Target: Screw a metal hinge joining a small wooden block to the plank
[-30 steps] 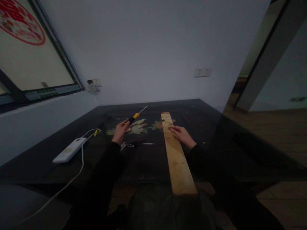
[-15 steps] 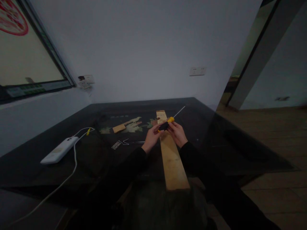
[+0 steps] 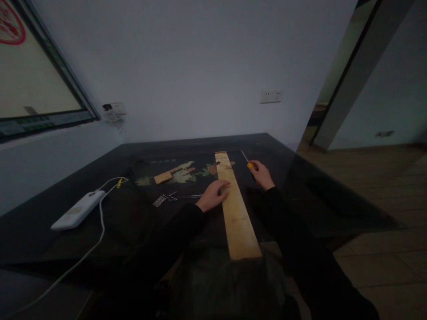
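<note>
My right hand (image 3: 264, 175) is closed around a screwdriver with a yellow and black handle (image 3: 251, 165). Its thin metal shaft (image 3: 244, 155) points away and to the left, beyond the board's right side. A long, pale wooden board (image 3: 240, 218) runs lengthwise away from me, its near end jutting past the table edge. My left hand (image 3: 214, 195) rests against the board's left side, with fingers lying over its top face and the thumb apart. Left of that hand lie several screws or nails (image 3: 172, 196), a long thin metal rod (image 3: 190, 196) and a small metal hinge (image 3: 160, 201).
The dark table (image 3: 287, 213) carries a printed flower pattern. A small wood block (image 3: 163, 177) sits farther back on the left. A white power bank (image 3: 78, 210) with a white cable (image 3: 102, 218) lies at the left. Behind stands a wall with sockets (image 3: 271, 96).
Both hands held the screwdriver above the board. Now my left hand has let go and lowered onto the board, while my right hand has carried the screwdriver rightward. The view has shifted slightly.
</note>
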Demonstrator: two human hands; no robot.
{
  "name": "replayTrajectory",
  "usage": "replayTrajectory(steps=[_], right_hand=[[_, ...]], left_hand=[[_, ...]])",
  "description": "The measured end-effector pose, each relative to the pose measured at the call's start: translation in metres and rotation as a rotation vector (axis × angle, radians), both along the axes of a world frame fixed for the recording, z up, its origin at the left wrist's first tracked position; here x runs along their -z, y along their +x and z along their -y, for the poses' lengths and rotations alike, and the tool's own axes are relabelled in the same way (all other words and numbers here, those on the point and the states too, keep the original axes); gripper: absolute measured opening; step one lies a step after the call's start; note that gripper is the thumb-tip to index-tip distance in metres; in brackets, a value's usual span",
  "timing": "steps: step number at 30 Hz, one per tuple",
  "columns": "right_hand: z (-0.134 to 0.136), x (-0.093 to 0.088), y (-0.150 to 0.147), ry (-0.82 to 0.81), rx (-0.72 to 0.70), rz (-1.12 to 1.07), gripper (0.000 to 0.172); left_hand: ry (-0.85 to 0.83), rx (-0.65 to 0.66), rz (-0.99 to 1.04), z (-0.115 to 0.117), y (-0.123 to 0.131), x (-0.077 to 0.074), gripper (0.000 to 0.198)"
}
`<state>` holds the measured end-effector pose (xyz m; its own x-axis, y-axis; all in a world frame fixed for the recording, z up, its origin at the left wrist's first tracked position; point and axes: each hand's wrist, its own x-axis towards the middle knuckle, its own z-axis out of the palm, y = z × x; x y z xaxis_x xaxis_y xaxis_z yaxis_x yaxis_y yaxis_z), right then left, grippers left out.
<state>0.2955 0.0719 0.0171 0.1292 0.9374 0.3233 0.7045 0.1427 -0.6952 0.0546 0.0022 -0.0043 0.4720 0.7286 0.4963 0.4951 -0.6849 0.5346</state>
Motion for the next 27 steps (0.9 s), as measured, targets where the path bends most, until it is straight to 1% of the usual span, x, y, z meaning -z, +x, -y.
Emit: replayTrajectory(steps=[3, 5, 8, 10, 13, 19, 27], right_hand=[[0.001, 0.005, 0.005, -0.066, 0.021, 0.228, 0.041], [0.003, 0.006, 0.004, -0.125, 0.016, 0.345, 0.041], [0.007, 0.008, 0.001, -0.191, 0.012, 0.45, 0.04], [0.008, 0.009, -0.001, -0.207, 0.012, 0.473, 0.04], [0.009, 0.012, -0.002, -0.215, 0.011, 0.498, 0.041], [0.009, 0.014, -0.006, -0.223, 0.003, 0.543, 0.041], [0.018, 0.008, -0.007, -0.231, 0.026, 0.559, 0.042]], left_hand=[[0.063, 0.113, -0.095, 0.006, 0.004, -0.004, 0.034], [0.076, 0.201, -0.187, 0.012, 0.008, -0.007, 0.035], [0.072, 0.327, -0.298, 0.02, 0.013, -0.011, 0.035], [0.068, 0.364, -0.324, 0.024, 0.016, -0.012, 0.036], [0.051, 0.377, -0.326, 0.025, 0.018, -0.012, 0.037], [0.057, 0.391, -0.378, 0.026, 0.018, -0.012, 0.048], [0.091, 0.346, -0.399, 0.029, 0.022, -0.012, 0.044]])
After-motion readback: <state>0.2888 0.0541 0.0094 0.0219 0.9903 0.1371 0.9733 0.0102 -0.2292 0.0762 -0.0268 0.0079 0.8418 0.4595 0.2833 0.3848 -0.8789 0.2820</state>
